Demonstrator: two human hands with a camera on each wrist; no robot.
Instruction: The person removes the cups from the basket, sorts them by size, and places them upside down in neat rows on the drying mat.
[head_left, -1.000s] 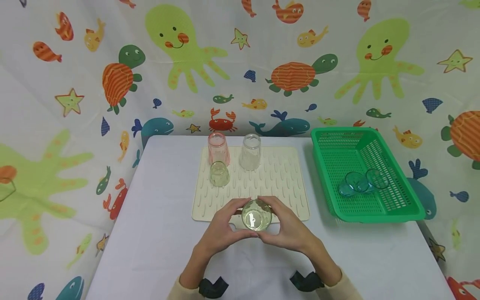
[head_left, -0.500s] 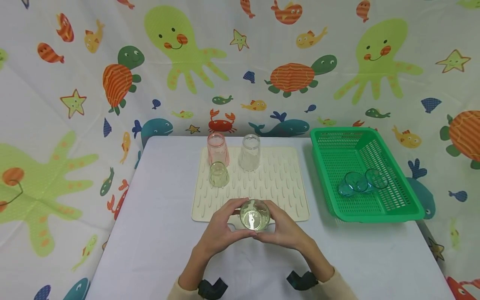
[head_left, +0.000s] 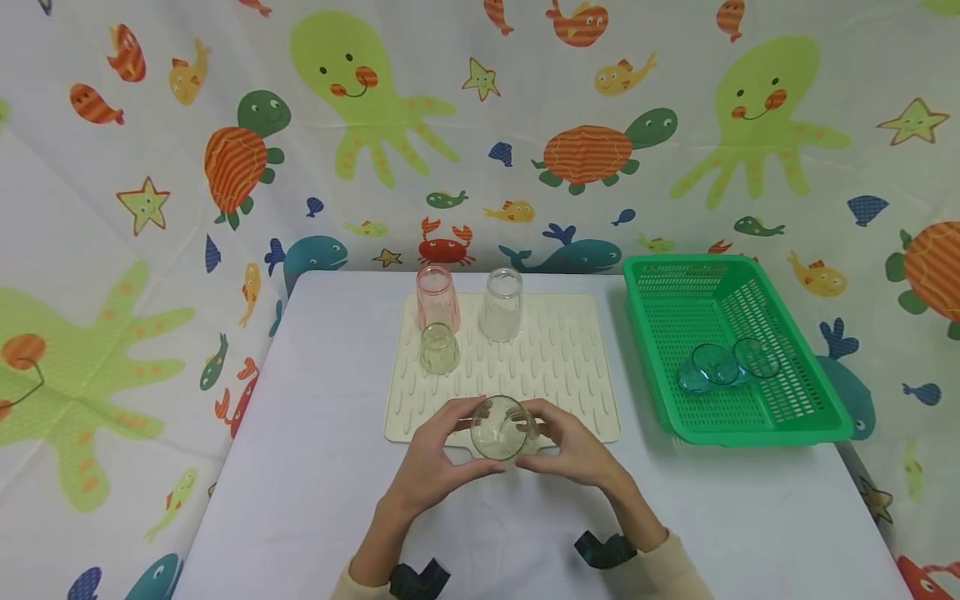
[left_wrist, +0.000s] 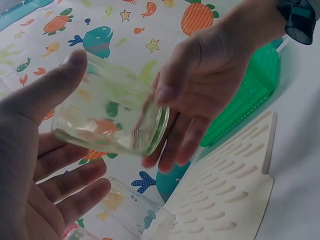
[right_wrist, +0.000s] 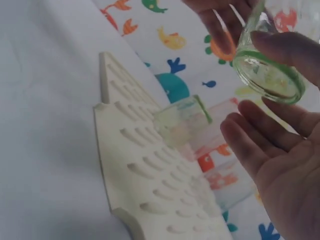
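Observation:
A pale green glass tumbler (head_left: 493, 429) is held off the table between both hands, over the front edge of a cream drying mat (head_left: 555, 367). My left hand (head_left: 429, 463) grips it near the mouth, thumb on one side and fingers on the other. In the right wrist view the glass's thick base (right_wrist: 270, 80) lies between the thumb and fingers of my right hand (head_left: 576, 450). It is tilted, base towards the right hand. On the mat stand a smaller pale green glass (head_left: 439, 348), a pink glass (head_left: 437, 296) and a clear glass (head_left: 502, 307).
A green plastic basket (head_left: 675, 417) stands on the right of the white-covered table (head_left: 322, 375), with blue glasses (head_left: 708, 367) lying inside. A curtain with sea animals (head_left: 480, 125) hangs behind and at the sides.
The held glass has turned and shifted slightly left; its rim now shows more clearly. The right hand's thumb has come away from the left thumb. The mat, its glasses and the basket stay put.

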